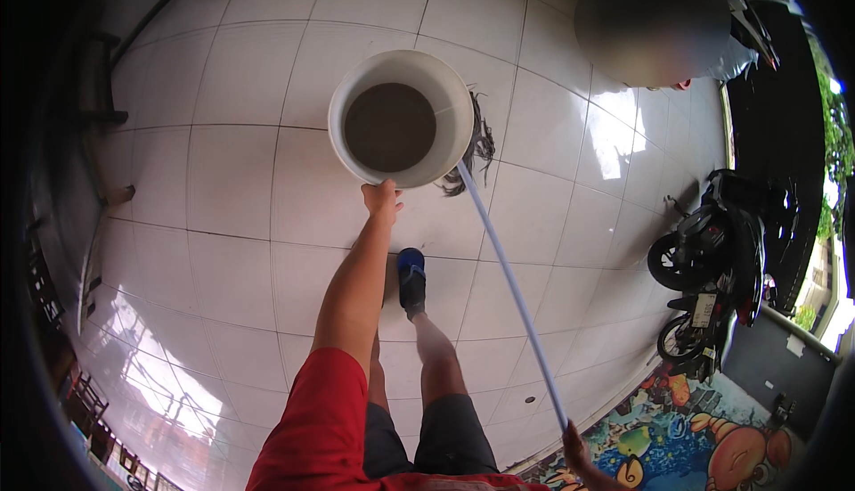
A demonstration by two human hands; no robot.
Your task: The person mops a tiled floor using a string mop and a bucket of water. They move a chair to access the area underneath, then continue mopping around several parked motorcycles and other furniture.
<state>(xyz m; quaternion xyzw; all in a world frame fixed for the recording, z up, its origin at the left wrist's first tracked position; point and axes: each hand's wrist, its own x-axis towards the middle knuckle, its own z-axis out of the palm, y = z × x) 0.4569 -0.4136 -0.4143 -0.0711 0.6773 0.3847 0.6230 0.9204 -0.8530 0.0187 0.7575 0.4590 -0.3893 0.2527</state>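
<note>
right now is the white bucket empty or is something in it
Not empty: what looks like murky grey-brown water shows inside the bucket, well below its rim.

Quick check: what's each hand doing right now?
Left hand: closed on the near rim of the white bucket.
Right hand: closed around the pale blue mop handle.

Left arm (346,313) extends forward, nearly straight; left hand (383,200) gripping at its end. Right hand (573,445) sits low at right, curled in a grip, its forearm mostly out of view.
</note>
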